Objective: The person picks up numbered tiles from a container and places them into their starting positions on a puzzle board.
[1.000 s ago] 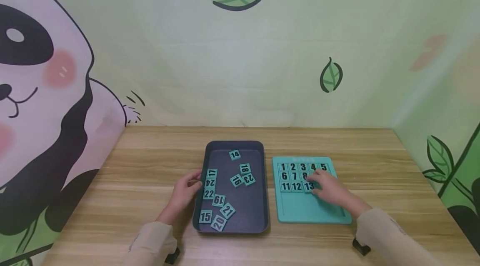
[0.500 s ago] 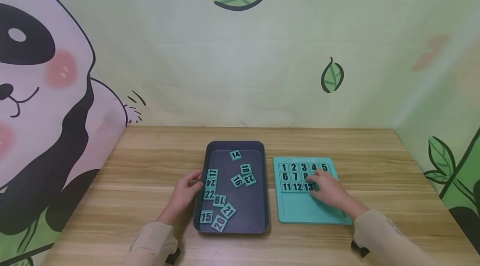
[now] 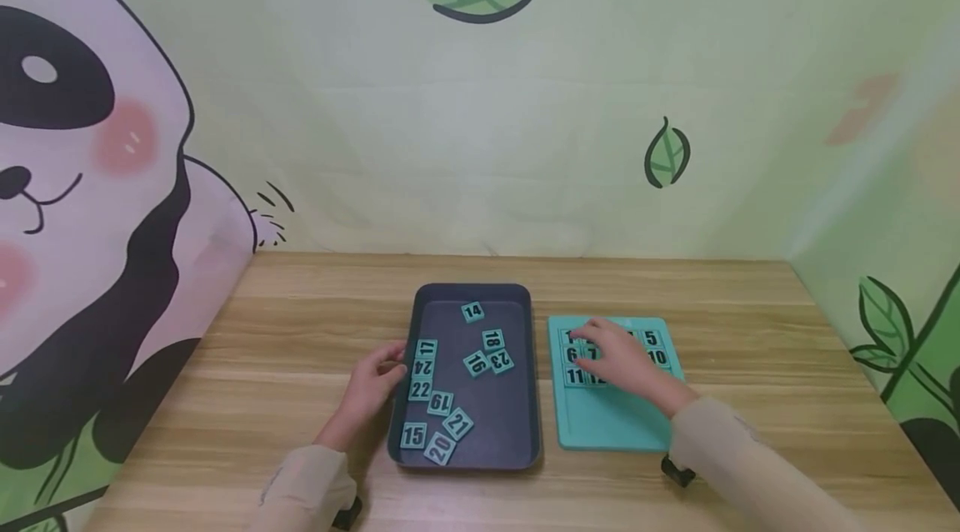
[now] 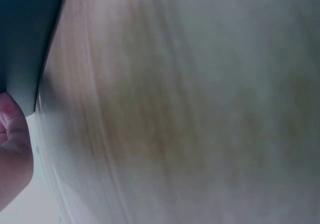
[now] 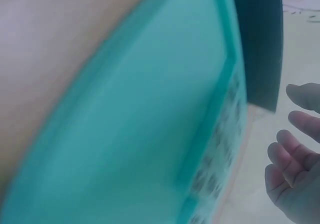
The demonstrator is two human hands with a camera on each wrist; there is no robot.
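Observation:
My right hand hovers over the upper left of a teal number board, fingers apart and nothing between them. Rows of numbered tiles fill the board's upper part; the hand hides several of them, while tiles 5 and 10 show. In the right wrist view, the fingers are loosely bent beyond the board. At the left wall of a dark tray, my left hand rests with its fingertips right at the rim. Loose number tiles lie in the tray, including 14 and 15.
Tray and board lie side by side on a wooden table, with a narrow gap between them. Behind the table stands a pale green backdrop with a panda and leaves printed on it.
My right hand has moved left and away from tile 13, from the board's right half to its upper left. The left hand and the tray's tiles stay as they were.

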